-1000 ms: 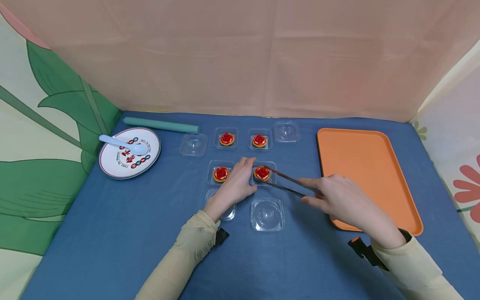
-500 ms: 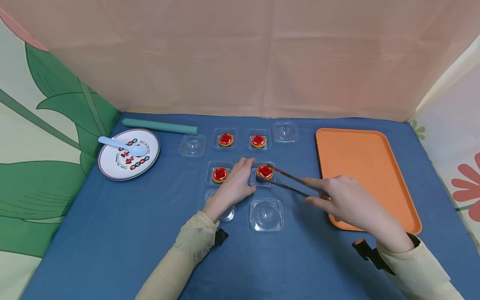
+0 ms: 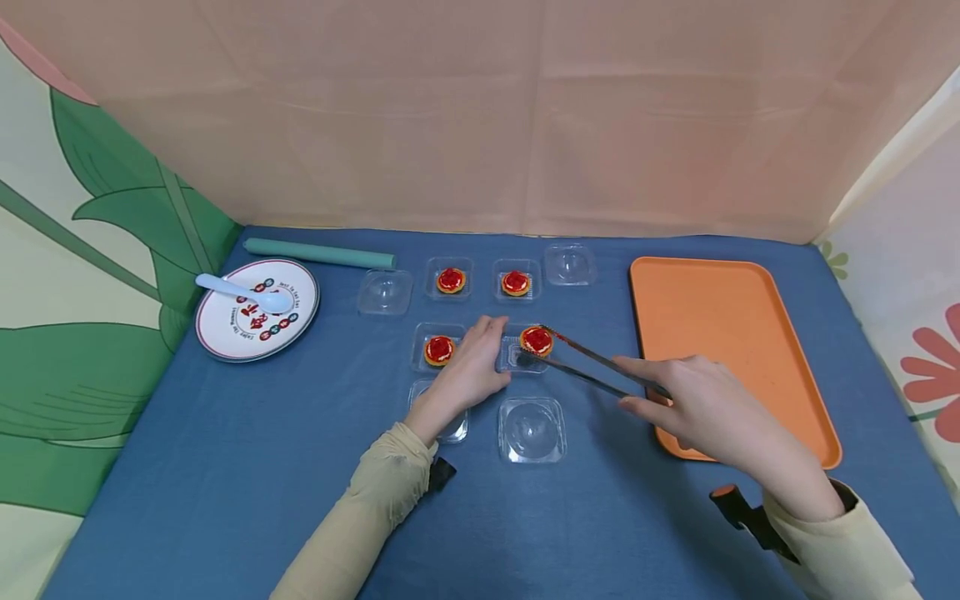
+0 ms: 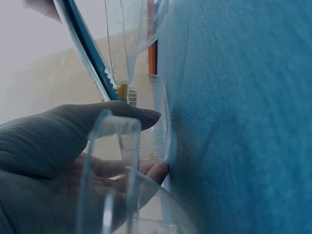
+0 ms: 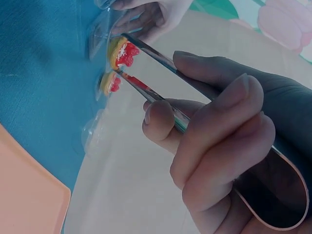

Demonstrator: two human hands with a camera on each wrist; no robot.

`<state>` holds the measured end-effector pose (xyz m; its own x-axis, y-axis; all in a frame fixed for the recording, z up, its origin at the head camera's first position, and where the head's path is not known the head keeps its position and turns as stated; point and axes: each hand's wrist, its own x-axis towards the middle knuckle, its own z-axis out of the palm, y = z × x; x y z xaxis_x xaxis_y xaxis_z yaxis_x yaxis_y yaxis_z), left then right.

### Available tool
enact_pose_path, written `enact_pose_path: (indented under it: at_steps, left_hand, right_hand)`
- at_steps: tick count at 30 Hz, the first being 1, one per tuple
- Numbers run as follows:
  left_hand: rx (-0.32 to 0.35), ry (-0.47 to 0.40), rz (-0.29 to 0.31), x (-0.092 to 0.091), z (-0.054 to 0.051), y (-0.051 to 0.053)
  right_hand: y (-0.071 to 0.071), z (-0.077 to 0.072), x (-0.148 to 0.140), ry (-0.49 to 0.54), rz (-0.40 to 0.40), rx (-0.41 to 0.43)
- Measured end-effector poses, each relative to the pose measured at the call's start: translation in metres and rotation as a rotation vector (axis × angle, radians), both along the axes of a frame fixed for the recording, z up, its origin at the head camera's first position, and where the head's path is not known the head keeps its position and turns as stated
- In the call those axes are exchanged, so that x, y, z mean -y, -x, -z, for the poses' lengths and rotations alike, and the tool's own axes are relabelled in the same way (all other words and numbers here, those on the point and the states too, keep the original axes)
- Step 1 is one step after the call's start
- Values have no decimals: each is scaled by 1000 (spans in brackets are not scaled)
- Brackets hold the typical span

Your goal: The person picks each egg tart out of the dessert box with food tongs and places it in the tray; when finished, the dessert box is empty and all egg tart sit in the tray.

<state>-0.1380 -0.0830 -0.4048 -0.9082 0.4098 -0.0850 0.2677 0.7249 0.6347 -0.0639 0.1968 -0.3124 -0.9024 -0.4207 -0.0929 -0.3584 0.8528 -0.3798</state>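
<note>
My right hand [image 3: 716,408] holds metal tongs [image 3: 585,350], their tips on either side of a small tart [image 3: 536,339] with a red topping. The tart is at the far right part of a clear plastic container [image 3: 513,344]; whether it is lifted off the bottom, I cannot tell. My left hand [image 3: 472,362] holds that container at its left side, thumb [image 4: 146,116] and fingers [image 4: 156,173] against the plastic in the left wrist view. Left of this hand, another tart [image 3: 439,351] sits in a container.
Two more tarts [image 3: 450,280] sit in containers farther back. Several clear containers or lids [image 3: 532,429] lie around. At right is an orange tray [image 3: 720,342]. At left are a plate [image 3: 232,329] with a pale blue spoon [image 3: 225,287] and a green rod [image 3: 322,252].
The right hand and tongs have moved slightly right, drawing the tart from the container's middle toward its far right side. The left hand stays against the container.
</note>
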Motion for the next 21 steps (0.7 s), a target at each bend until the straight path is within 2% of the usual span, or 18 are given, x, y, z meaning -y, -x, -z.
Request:
enact_pose_path:
  at_steps: [10, 11, 13, 15, 18, 20, 21]
  left_hand:
    - [3, 4, 4, 0, -2, 0]
    - [1, 2, 3, 1, -2, 0]
    - [-28, 4, 6, 2, 6, 3]
    - [-32, 1, 5, 2, 6, 3]
    - [-32, 2, 3, 1, 6, 2]
    - [-7, 1, -1, 0, -2, 0]
    - [-8, 6, 0, -1, -3, 0]
  right_hand:
    - [-6, -3, -6, 17, 46, 61]
    - [-7, -3, -7, 18, 50, 64]
    - [-8, -4, -10, 17, 57, 62]
    - [-9, -4, -13, 19, 64, 59]
    - [-11, -2, -17, 7, 69, 40]
    - [-12, -1, -19, 1, 67, 30]
    - [-12, 0, -19, -4, 65, 22]
